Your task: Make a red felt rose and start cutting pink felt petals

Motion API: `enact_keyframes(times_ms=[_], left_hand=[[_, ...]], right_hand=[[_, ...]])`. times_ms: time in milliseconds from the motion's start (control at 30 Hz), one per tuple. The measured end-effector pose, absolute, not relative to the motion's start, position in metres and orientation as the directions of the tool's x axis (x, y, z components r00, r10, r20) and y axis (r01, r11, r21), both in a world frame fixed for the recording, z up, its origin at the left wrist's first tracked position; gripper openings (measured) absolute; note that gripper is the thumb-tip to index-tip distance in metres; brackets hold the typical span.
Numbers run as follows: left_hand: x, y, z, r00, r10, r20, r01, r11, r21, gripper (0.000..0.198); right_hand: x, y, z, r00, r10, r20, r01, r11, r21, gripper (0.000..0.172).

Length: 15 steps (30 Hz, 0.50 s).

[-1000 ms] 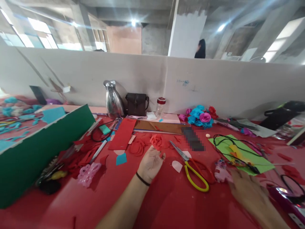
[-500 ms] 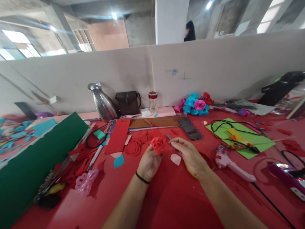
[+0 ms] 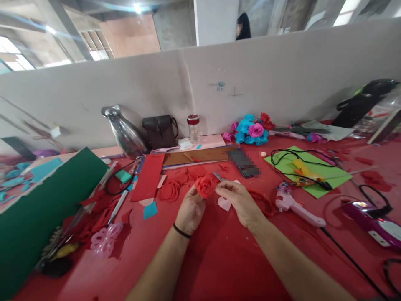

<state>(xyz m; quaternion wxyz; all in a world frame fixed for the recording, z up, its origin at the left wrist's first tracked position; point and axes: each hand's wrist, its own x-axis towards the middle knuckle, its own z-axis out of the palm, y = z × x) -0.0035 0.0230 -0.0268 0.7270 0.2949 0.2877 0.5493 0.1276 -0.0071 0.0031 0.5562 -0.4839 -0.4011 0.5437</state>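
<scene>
Red tabletop (image 3: 224,267); flower (image 3: 204,186) held in left grip (image 3: 189,212), right grip (image 3: 242,203) beside it, hold unclear

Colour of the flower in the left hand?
The flower is red; it shows best in the head view.

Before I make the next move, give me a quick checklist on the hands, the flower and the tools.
1. Red flower held: ok, in the left hand.
2. Right hand touching the flower: cannot tell; its fingertips are close to the flower's right side.
3. Scissors fully in sight: not ok, the right hand hides part of them.
4. Pink glue gun apart from both hands: ok, it lies on the table right of the right forearm.
5. Glue gun hot: cannot tell.
6. Loose red petals in view: ok, left of the flower.
</scene>
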Motion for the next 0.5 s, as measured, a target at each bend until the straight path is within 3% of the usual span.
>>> enact_keyframes(times_ms=[100, 233, 367, 433, 500], left_hand=[[-0.011, 0.026, -0.023, 0.145, 0.983, -0.109, -0.560, 0.172, 0.810, 0.026], [-0.026, 0.036, -0.026, -0.111, 0.986, -0.123, -0.343, 0.078, 0.936, 0.020], [-0.033, 0.042, -0.032, -0.114, 0.988, -0.105, 0.004, 0.106, 0.994, 0.015], [-0.034, 0.043, -0.033, -0.092, 0.993, -0.068, 0.226, 0.088, 0.970, 0.008], [-0.037, 0.043, -0.030, -0.087, 0.995, -0.050, 0.334, 0.076, 0.940, 0.003]], right_hand=[[0.129, -0.006, 0.001, 0.188, 0.982, -0.033, -0.198, 0.005, -0.980, 0.016], [0.123, -0.002, -0.007, 0.211, 0.977, 0.013, -0.075, 0.029, -0.997, 0.015], [0.119, -0.014, -0.005, 0.193, 0.978, 0.083, 0.070, 0.071, -0.995, 0.015], [0.128, -0.034, 0.001, 0.262, 0.955, 0.137, 0.083, 0.119, -0.989, 0.016], [0.149, -0.062, 0.002, 0.375, 0.900, 0.225, 0.113, 0.196, -0.974, 0.016]])
